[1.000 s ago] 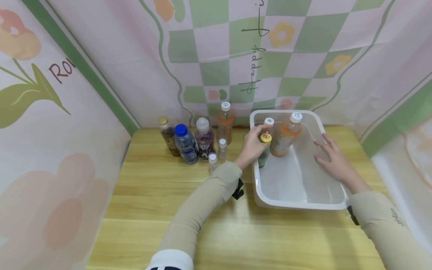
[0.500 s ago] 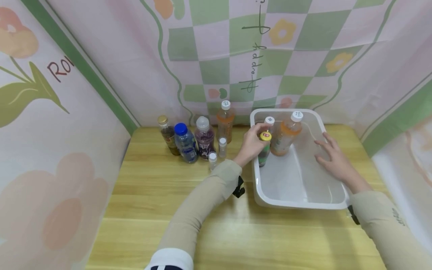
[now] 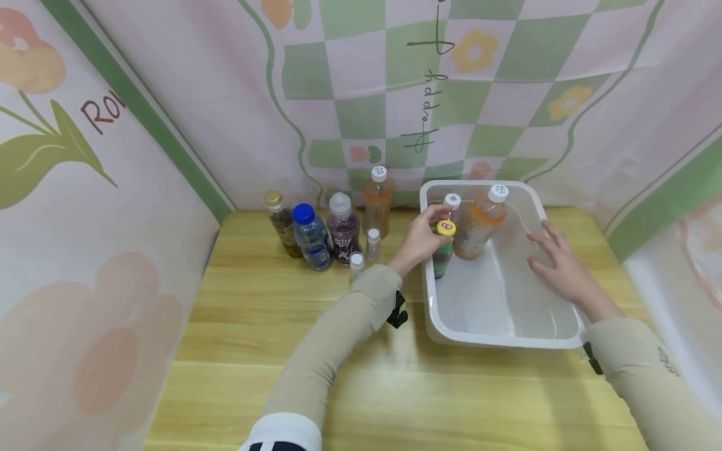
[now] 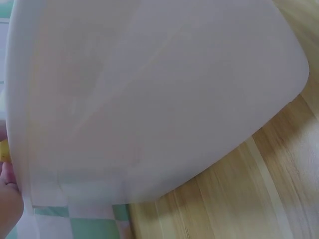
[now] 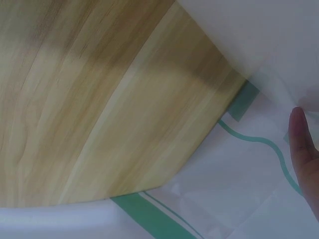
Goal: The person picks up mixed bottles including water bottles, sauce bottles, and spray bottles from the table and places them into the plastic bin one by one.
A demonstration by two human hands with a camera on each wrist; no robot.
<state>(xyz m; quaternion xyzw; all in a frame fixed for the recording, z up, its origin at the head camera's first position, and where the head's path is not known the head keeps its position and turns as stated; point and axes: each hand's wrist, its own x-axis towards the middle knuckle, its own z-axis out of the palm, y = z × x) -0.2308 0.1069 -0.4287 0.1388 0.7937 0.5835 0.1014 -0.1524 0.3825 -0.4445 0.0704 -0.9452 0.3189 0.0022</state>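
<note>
In the head view my left hand (image 3: 420, 241) reaches over the left rim of a white plastic tub (image 3: 507, 342) and pinches the yellow cap of a small green bottle (image 3: 442, 258), which is upright just inside the tub's left wall. The left wrist view shows the yellow cap (image 4: 4, 151) between fingertips at the left edge, mostly hidden behind the tub wall. Beyond it stand a white-capped bottle (image 3: 452, 202), partly covered by my hand, and an orange-banded bottle (image 3: 478, 228). My right hand (image 3: 561, 266), fingers spread, hovers over the tub's right rim, holding nothing.
Left of the tub on the wooden table (image 3: 254, 351) stand a gold-capped bottle (image 3: 284, 228), a blue-capped bottle (image 3: 312, 241), a purple bottle (image 3: 344, 235), an orange-banded bottle (image 3: 378, 207) and two small white-capped bottles (image 3: 373, 245). A patterned curtain (image 3: 361, 75) hangs behind.
</note>
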